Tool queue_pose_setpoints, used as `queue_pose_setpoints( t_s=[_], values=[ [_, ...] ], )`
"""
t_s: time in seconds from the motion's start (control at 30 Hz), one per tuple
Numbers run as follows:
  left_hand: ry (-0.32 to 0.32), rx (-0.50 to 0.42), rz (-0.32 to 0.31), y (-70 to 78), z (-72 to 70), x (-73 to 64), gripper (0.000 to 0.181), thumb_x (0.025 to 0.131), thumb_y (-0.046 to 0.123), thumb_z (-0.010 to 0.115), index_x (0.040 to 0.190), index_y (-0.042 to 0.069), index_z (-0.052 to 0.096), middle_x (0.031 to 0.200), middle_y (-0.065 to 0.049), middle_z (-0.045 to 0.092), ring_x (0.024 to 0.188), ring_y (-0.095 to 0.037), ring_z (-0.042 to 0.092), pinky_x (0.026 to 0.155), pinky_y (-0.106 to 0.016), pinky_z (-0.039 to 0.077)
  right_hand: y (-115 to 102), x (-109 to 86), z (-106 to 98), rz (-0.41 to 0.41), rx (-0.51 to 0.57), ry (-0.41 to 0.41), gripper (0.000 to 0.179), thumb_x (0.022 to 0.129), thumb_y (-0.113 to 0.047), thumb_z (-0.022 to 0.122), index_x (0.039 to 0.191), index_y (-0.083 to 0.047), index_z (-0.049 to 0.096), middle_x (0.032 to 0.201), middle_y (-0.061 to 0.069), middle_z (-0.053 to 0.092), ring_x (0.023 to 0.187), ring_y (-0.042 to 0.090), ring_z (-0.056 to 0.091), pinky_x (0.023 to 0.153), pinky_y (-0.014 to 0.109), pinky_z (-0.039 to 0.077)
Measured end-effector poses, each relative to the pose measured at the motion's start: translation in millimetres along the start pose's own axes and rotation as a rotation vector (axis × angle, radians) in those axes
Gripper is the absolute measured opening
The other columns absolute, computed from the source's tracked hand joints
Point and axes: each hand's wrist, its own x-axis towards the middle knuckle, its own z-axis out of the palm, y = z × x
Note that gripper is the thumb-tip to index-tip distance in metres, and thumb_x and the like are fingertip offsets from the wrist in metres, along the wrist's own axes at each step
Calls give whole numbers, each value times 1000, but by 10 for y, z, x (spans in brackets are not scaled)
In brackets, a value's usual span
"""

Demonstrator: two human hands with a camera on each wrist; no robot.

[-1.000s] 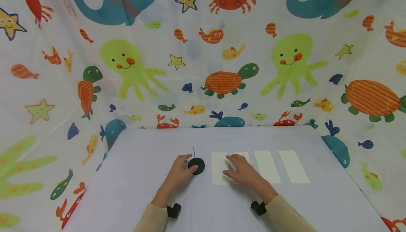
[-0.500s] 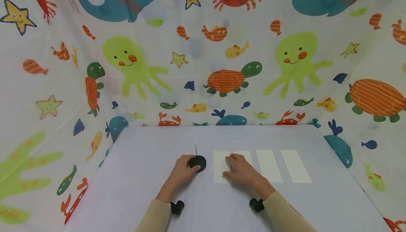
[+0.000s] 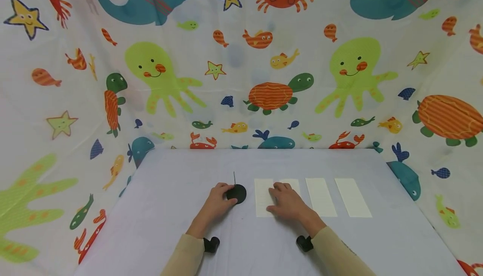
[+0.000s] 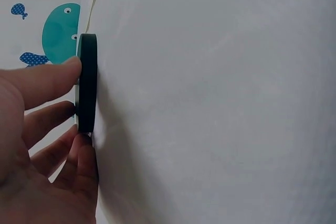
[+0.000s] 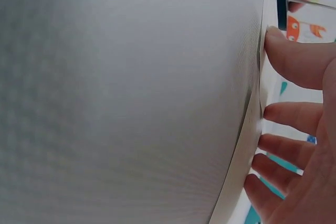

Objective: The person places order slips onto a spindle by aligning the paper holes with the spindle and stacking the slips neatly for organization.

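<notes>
A receipt spike (image 3: 238, 194), a flat black disc with a thin upright metal rod (image 3: 234, 178), stands on the white table. My left hand (image 3: 217, 202) holds the disc from its left side, thumb at the near edge and index finger at the far edge. In the left wrist view the thumb (image 4: 60, 80) lies against the disc (image 4: 88, 85). My right hand (image 3: 289, 204) rests with spread, slightly bent fingers over the leftmost white paper slip (image 3: 261, 204) and partly covers the second slip (image 3: 292, 183). In the right wrist view its thumb and fingertips touch paper, apart from each other.
Two more paper slips, a third (image 3: 321, 198) and a fourth (image 3: 353, 198), lie side by side to the right. Behind the table (image 3: 188, 167) hangs a curtain (image 3: 234, 83) printed with sea animals. Each wrist wears a small black camera (image 3: 211, 245).
The head view has shifted slightly. My left fingers have closed in a little around the disc's edge. The right hand stays over the leftmost slips, and the papers lie as before.
</notes>
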Motion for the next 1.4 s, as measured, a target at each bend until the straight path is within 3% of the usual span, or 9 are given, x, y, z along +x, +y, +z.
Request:
queue_pose_setpoints(
  t_s=[0.6, 0.8, 0.93, 1.0, 1.17, 1.4],
  values=[
    [26, 27, -17, 29, 60, -20, 49, 89, 18, 77, 134, 2, 64, 135, -19, 54, 128, -39, 48, 106, -56, 40, -71, 4, 14, 21, -9, 17, 43, 90, -25, 77, 124, 1, 69, 135, 21, 56, 127, 40, 48, 102, 50, 45],
    [24, 29, -21, 39, 54, -15, 49, 90, 18, 77, 134, 3, 64, 136, -19, 54, 128, -40, 47, 106, -56, 40, -82, -2, 51, -14, -61, 101, 38, 87, -23, 80, 118, -1, 72, 120, 16, 62, 115, 37, 53, 94, 50, 48],
    [19, 30, -28, 37, 46, -14, 49, 90, 18, 76, 135, 3, 63, 137, -19, 53, 129, -39, 46, 107, -56, 40, -139, -11, 51, 20, -65, 149, 38, 85, -22, 81, 117, -4, 73, 108, 13, 65, 101, 32, 56, 86, 48, 49],
    [16, 33, -28, 33, 41, -10, 49, 90, 19, 76, 135, 3, 63, 137, -19, 53, 129, -39, 46, 107, -56, 39, -174, -7, 37, 64, -10, 142, 40, 85, -20, 81, 119, -3, 71, 107, 14, 65, 98, 31, 58, 85, 47, 50],
    [19, 30, -20, 28, 37, -8, 49, 91, 18, 75, 135, 3, 63, 137, -19, 53, 129, -39, 46, 107, -56, 39, -205, 26, 12, 197, 263, 89, 49, 85, -11, 80, 129, 1, 64, 114, 16, 66, 99, 26, 61, 88, 46, 52],
    [17, 16, -20, 42, 39, -20, 48, 91, 18, 75, 135, 3, 63, 137, -19, 53, 129, -39, 46, 107, -56, 40, -172, 18, 15, 225, 492, 128, 59, 80, -1, 80, 136, -1, 60, 104, 11, 64, 84, 19, 57, 69, 34, 50]
  ],
)
